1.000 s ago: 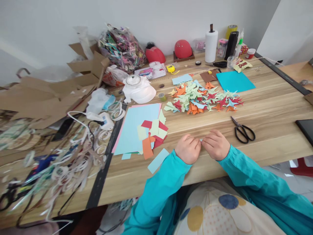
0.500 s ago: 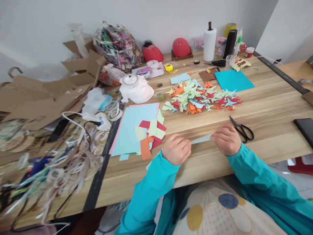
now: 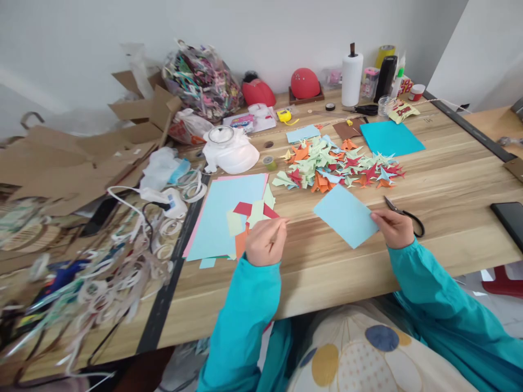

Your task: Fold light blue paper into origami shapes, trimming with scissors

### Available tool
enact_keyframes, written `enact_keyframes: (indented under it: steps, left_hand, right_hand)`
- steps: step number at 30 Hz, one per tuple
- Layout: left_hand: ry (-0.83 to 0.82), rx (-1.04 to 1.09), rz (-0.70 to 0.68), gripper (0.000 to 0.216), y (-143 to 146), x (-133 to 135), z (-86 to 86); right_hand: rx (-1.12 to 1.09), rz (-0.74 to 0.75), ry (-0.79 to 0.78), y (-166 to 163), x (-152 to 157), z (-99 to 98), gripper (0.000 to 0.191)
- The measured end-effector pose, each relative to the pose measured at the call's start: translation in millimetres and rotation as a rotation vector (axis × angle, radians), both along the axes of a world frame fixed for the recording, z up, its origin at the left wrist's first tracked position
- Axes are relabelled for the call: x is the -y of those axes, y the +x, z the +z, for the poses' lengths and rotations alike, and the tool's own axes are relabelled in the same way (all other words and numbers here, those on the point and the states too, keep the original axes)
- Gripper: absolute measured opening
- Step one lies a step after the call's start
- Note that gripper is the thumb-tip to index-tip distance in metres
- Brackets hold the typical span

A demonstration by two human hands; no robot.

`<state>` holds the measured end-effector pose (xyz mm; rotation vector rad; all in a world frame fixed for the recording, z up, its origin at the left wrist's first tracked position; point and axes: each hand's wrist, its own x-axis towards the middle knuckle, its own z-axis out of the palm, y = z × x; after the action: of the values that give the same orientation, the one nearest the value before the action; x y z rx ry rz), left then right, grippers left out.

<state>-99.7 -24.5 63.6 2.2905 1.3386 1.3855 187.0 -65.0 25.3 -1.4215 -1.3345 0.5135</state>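
Note:
A light blue square of paper (image 3: 346, 216) is pinched at its right corner by my right hand (image 3: 395, 227), tilted with its broad face toward me above the table. My left hand (image 3: 266, 240) is closed, its fingers curled together beside the coloured paper scraps. Whatever those fingers may hold is hidden. Red, pale green and orange scraps (image 3: 257, 211) lie on a stack of light blue and pink sheets (image 3: 216, 218). Black-handled scissors (image 3: 408, 215) rest partly behind my right hand. A pile of folded paper cranes (image 3: 322, 159) spreads beyond the square.
A teal sheet (image 3: 392, 137) lies at the back right, and a phone (image 3: 509, 222) at the right edge. Back left stand a white-wrapped lidded pot (image 3: 231, 149) and a bag of scraps (image 3: 202, 81). Ribbon rolls and cords (image 3: 106, 288) clutter the left side.
My left hand has let go of the light blue paper and moved left toward the scraps. The paper, seen as a narrow strip before, now shows its face in my right hand.

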Motion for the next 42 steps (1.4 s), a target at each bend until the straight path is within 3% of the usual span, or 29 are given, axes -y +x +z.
enact_keyframes:
  steps: [2,5,9,12,20,35,42]
  left_hand:
    - [-0.243,0.437,0.053,0.023,20.6,1.1,-12.4]
    - [-0.687,0.986,-0.104,0.042,62.2,0.5,-33.5]
    - [-0.968,1.276,-0.295,0.047,105.7,-1.5,-53.4]
    - [-1.121,1.321,-0.285,0.047,117.6,-2.8,-61.3]
    - [-1.151,1.198,-0.23,0.048,112.1,-3.7,-70.6]
    - [-1.102,1.067,-0.386,0.049,105.9,2.7,-62.2]
    - [-1.076,1.193,-0.27,0.042,105.3,-3.7,-62.8]
  right_hand:
    - [-0.292,-0.027,-0.126,-4.7,-2.5,-1.8,0.021]
    - [-0.597,0.0,-0.255,-15.2,-4.6,-6.8,0.025]
    - [-0.714,0.012,-0.313,-25.0,-3.6,-18.0,0.027]
    - [-0.667,-0.012,-0.318,-26.6,-1.5,-25.5,0.029]
    - [-0.464,-0.073,-0.35,-27.5,2.9,-32.3,0.039]
    - [-0.451,-0.052,-0.409,-23.2,4.3,-38.9,0.038]
    - [-0.478,0.019,-0.322,-23.9,4.8,-37.8,0.033]
